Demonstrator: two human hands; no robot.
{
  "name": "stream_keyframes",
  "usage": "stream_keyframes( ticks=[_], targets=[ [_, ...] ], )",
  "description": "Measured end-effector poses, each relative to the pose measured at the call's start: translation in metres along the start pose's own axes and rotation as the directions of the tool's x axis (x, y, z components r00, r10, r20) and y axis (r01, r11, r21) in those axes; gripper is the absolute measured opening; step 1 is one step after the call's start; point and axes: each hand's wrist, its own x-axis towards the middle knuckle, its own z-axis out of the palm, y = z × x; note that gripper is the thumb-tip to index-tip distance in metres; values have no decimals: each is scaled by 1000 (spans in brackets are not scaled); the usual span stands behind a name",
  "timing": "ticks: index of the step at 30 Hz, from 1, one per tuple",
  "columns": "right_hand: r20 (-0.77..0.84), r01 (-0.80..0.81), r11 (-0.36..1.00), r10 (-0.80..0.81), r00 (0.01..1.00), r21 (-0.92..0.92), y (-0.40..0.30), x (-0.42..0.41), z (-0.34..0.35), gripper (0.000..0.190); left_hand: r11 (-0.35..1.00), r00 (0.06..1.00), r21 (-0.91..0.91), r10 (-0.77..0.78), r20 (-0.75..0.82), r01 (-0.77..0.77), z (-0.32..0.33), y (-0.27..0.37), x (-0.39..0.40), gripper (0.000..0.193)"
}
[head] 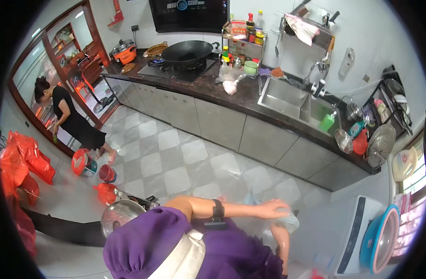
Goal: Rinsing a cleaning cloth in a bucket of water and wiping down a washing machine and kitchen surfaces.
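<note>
My left hand (275, 209), with a black band on its forearm, reaches right across the lower middle and holds a pale, translucent plastic bag (290, 220). Just below it, my right hand (280, 231) is raised against the same bag; its fingers are partly hidden, so its grip is unclear. What the bag contains cannot be made out. A blurred pale-blue thing (251, 197) shows beyond my left forearm. Purple clothing with a cream strap fills the bottom of the view.
A white appliance (324, 230) stands right of my hands, with a blue basin (373, 240) beside it. Across the tiled floor runs a counter with a wok (188, 51) and sink (286, 96). A person in black (72, 111) stands at left near buckets (107, 173) and red bags (18, 164).
</note>
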Motion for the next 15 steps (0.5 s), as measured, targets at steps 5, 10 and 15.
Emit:
stream_keyframes(
  ticks=[5,10,15],
  targets=[
    [-5,369,929,-369,929,-14,-4,-13,10,49,978,952,-206,40,303,25,-42,-5,-17,47],
    [85,454,874,-446,891,-172,-47,-2,12,43,946,978,-316,-10,211,78,-53,-9,-28,49],
    [119,320,945,-326,938,69,-99,-4,2,40,916,988,-387,-60,140,111,-85,-37,-31,37]
  ],
)
